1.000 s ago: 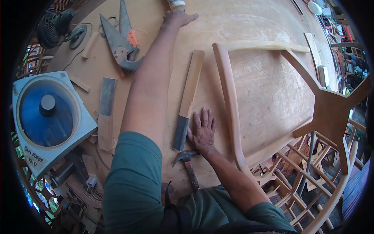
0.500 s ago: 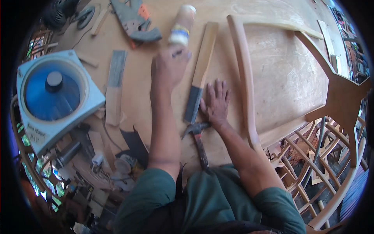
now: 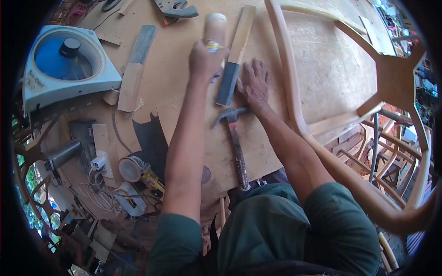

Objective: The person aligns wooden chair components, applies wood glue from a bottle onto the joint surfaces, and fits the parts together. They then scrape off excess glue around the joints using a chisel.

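My left hand (image 3: 207, 62) is wrapped round a pale plastic bottle (image 3: 215, 28) with a whitish end and a yellow and blue label, slightly blurred. A small bluish patch shows under the fist; I cannot make out what it is. My right hand (image 3: 255, 87) lies flat on the workbench, fingers spread, holding nothing. Its thumb is beside a wooden strip (image 3: 239, 39) whose near end is covered in dark grey sheet (image 3: 228, 85). Just below that hand is a claw hammer (image 3: 235, 142), its head close to the wrist.
A similar half-grey strip (image 3: 138, 69) lies left, beside a light-blue box with a round opening (image 3: 103, 64). A handsaw (image 3: 177, 10) is at the back. A curved wooden frame (image 3: 290, 69) borders the right. Power tools and cables (image 3: 142, 175) crowd the lower left.
My left hand has gone from the bottle's near end to a grip round its body, and the bottle is nearer. My right hand stays flat. The whole view has shifted, showing more of the near side.
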Action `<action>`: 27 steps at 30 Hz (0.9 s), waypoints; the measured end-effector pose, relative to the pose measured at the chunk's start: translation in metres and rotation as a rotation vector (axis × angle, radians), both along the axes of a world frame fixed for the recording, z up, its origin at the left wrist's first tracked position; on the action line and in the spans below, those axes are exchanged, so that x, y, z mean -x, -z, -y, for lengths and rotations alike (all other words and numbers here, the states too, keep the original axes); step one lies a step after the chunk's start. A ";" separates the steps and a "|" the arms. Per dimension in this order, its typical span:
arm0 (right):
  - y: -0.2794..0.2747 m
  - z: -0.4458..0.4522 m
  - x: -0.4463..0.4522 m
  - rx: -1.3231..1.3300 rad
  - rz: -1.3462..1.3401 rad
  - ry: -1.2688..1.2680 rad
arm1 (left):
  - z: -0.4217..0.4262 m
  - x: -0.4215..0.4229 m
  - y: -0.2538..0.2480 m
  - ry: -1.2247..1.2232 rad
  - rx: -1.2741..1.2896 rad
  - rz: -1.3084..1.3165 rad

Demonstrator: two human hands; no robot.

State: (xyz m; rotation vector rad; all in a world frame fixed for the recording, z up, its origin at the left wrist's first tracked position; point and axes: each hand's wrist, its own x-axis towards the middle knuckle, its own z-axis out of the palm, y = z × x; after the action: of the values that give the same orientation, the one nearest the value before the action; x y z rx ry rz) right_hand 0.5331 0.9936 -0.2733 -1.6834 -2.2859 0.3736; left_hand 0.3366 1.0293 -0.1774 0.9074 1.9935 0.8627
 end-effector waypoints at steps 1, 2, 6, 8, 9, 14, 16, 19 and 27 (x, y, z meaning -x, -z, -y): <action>-0.001 0.000 0.001 -0.011 -0.004 0.003 | 0.024 -0.003 -0.026 -0.103 -0.162 0.293; -0.004 0.000 0.001 -0.029 0.015 0.002 | 0.059 -0.008 -0.059 -0.204 -0.325 0.582; -0.005 -0.020 -0.009 0.068 0.015 -0.127 | 0.190 -0.049 -0.129 -0.219 -0.755 0.992; -0.040 -0.013 -0.018 0.360 -0.007 -0.086 | 0.241 -0.069 -0.152 -0.080 -0.824 1.088; -0.055 0.003 -0.023 0.427 -0.107 0.020 | 0.262 -0.074 -0.148 -0.106 -0.856 1.149; -0.121 0.145 -0.076 0.422 -0.331 -0.037 | 0.338 -0.064 -0.157 -0.191 -0.770 1.021; -0.118 0.198 -0.122 0.469 -0.296 -0.423 | 0.357 -0.063 -0.178 -0.205 -0.779 0.916; -0.126 0.240 -0.199 0.564 -0.134 -0.831 | 0.382 -0.060 -0.210 -0.187 -0.820 0.775; -0.203 0.239 -0.346 0.364 -0.530 -0.016 | 0.404 -0.069 -0.265 -0.169 -1.000 0.638</action>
State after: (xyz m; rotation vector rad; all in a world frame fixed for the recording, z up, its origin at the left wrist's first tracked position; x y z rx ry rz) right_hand 0.8793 0.7546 -0.0704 -1.4766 -1.9112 1.1454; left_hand 0.4057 0.6257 0.0879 0.8021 1.0316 2.0260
